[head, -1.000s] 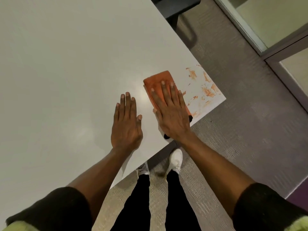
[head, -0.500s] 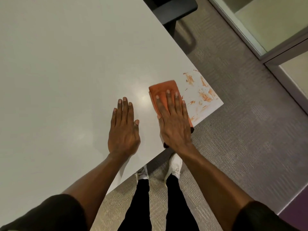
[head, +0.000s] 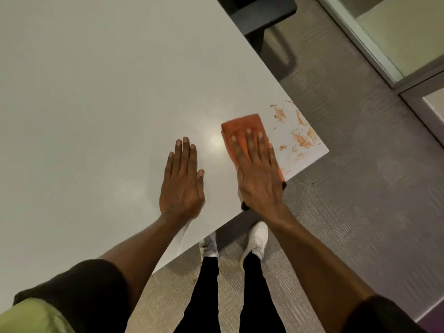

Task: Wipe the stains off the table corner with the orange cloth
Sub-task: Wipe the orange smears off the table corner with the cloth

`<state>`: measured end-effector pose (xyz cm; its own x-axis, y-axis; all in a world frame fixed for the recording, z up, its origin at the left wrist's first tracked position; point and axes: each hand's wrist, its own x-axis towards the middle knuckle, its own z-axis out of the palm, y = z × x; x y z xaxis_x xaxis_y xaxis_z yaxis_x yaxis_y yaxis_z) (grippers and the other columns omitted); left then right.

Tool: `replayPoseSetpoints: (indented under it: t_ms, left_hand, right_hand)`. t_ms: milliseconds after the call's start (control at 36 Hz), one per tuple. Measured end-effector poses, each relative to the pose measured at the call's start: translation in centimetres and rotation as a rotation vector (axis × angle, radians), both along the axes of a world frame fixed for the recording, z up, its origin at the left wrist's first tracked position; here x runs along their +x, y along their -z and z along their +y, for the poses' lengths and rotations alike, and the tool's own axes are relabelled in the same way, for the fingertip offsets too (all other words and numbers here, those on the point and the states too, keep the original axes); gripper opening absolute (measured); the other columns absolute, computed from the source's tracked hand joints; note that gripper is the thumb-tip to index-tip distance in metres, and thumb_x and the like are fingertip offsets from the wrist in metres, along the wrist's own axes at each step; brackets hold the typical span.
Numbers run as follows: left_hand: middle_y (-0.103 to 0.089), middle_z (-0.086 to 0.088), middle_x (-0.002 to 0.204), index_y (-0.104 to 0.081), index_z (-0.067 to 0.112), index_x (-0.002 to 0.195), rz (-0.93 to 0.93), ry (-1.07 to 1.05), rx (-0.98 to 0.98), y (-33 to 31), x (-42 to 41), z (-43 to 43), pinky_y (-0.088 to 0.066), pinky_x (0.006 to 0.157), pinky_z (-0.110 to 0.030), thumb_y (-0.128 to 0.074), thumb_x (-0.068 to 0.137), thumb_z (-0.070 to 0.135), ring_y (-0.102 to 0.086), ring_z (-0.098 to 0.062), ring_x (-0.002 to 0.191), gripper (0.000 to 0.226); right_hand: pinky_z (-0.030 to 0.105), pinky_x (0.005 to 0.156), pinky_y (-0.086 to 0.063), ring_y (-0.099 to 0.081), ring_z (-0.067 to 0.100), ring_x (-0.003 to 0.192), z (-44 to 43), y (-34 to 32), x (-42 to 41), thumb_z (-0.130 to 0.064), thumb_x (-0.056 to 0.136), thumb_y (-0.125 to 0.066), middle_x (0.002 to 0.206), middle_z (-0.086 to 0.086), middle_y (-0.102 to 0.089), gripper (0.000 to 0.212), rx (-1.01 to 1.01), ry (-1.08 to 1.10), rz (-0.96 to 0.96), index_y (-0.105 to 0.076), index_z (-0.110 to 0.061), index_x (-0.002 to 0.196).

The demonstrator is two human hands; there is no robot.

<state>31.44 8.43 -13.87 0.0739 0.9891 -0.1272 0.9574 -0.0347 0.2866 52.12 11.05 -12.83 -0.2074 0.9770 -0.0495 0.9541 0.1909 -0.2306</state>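
Observation:
The orange cloth [head: 242, 126] lies flat on the white table [head: 96, 92], near its right front corner. My right hand [head: 259, 174] presses down on it with straight fingers and covers most of it; the cloth's near end hangs at the table edge. Orange-brown stains [head: 300, 138] are smeared over the table corner [head: 322, 150], just right of the cloth and apart from it. My left hand [head: 182, 181] rests palm down on bare table to the left of the cloth, holding nothing.
A dark chair [head: 259, 10] stands at the table's far right side. Grey carpet [head: 360, 188] lies beyond the corner, with a glass partition frame [head: 384, 68] at the upper right. My legs and white shoes [head: 257, 239] stand below the front edge.
My right hand has slid the cloth a little to the right, closer to the stains. My left hand has stayed flat on the table. The camera view has shifted slightly.

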Motion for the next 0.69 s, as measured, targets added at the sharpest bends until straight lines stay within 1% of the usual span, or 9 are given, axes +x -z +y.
replayPoseSetpoints:
  t_ms: [111,222,250,306,361,472,583,639,694]
  left_hand:
    - [0.01,-0.003,0.19,-0.003,0.014,0.181,0.006,-0.009,-0.002,0.2,0.0,0.0,0.003,0.143,-0.041,-0.022,0.12,0.038,0.012,-0.019,0.176,0.068]
    - [0.007,-0.005,0.19,-0.007,0.011,0.18,-0.012,0.001,-0.002,0.0,0.0,0.1,-0.001,0.144,-0.044,-0.023,0.12,0.035,0.01,-0.019,0.176,0.067]
    - [0.006,-0.006,0.19,-0.008,0.01,0.18,-0.015,0.0,0.0,-0.1,0.0,0.1,-0.002,0.144,-0.045,-0.023,0.119,0.035,0.009,-0.02,0.176,0.067]
    - [0.006,-0.006,0.19,-0.008,0.01,0.18,-0.016,-0.005,-0.002,-0.2,0.1,0.1,-0.003,0.144,-0.045,-0.023,0.119,0.035,0.009,-0.019,0.176,0.068]
    - [0.005,-0.006,0.19,-0.008,0.01,0.18,-0.018,-0.005,0.0,-0.2,0.1,0.1,-0.002,0.144,-0.044,-0.023,0.119,0.035,0.009,-0.019,0.176,0.068]
    - [0.004,-0.006,0.19,-0.01,0.009,0.18,-0.018,-0.003,0.011,-0.1,0.1,0.2,-0.003,0.144,-0.044,-0.024,0.119,0.035,0.007,-0.02,0.177,0.068]
    - [0.003,-0.005,0.19,-0.009,0.011,0.18,-0.008,-0.007,0.027,0.2,0.2,0.1,-0.005,0.144,-0.046,-0.025,0.119,0.036,0.006,-0.02,0.177,0.068]
    - [0.002,-0.005,0.19,-0.009,0.012,0.18,-0.006,-0.008,0.031,0.3,0.1,0.0,-0.006,0.144,-0.046,-0.025,0.119,0.036,0.005,-0.02,0.177,0.068]
    - [0.002,-0.005,0.19,-0.009,0.012,0.18,0.001,-0.009,0.032,0.4,0.2,0.0,-0.006,0.144,-0.046,-0.026,0.119,0.036,0.005,-0.02,0.177,0.068]
  right_hand:
    - [0.058,0.132,-0.013,0.004,0.036,0.166,1.4,0.2,-0.1,-0.026,0.11,-0.048,0.18,0.014,0.003,0.078,0.019,0.024,-0.026,-0.001,-0.019,0.171]
    - [0.058,0.133,-0.014,0.012,0.034,0.166,-3.3,-0.8,0.2,-0.023,0.111,-0.048,0.179,0.012,0.013,0.082,-0.053,-0.018,0.018,0.007,-0.023,0.171]
    - [0.057,0.133,-0.015,0.012,0.034,0.166,-4.9,-1.0,0.4,-0.02,0.11,-0.049,0.179,0.011,0.013,0.082,-0.066,-0.025,0.025,0.007,-0.024,0.171]
    - [0.057,0.132,-0.018,0.006,0.033,0.167,-7.7,-1.2,0.8,-0.013,0.11,-0.048,0.18,0.011,0.006,0.077,-0.053,-0.046,0.036,-0.002,-0.022,0.172]
    - [0.056,0.131,-0.02,0.002,0.032,0.167,-8.6,-1.2,1.2,-0.011,0.111,-0.048,0.18,0.01,0.001,0.073,-0.03,-0.054,0.044,-0.009,-0.022,0.171]
    - [0.057,0.133,-0.015,0.013,0.033,0.166,-4.2,-0.9,1.1,-0.015,0.108,-0.049,0.179,0.011,0.014,0.085,-0.069,-0.065,0.047,0.008,-0.025,0.17]
    - [0.058,0.133,-0.012,0.009,0.036,0.166,1.5,-0.1,0.7,-0.024,0.11,-0.048,0.179,0.015,0.007,0.079,-0.018,-0.045,0.022,0.002,-0.021,0.171]
    - [0.058,0.132,-0.012,0.008,0.038,0.166,2.2,0.0,0.5,-0.029,0.111,-0.044,0.179,0.016,0.006,0.076,-0.018,-0.028,0.007,0.002,-0.02,0.171]
    - [0.058,0.132,-0.012,0.01,0.037,0.166,1.1,-0.3,0.5,-0.029,0.111,-0.043,0.179,0.016,0.009,0.078,-0.021,-0.047,0.006,0.005,-0.019,0.171]
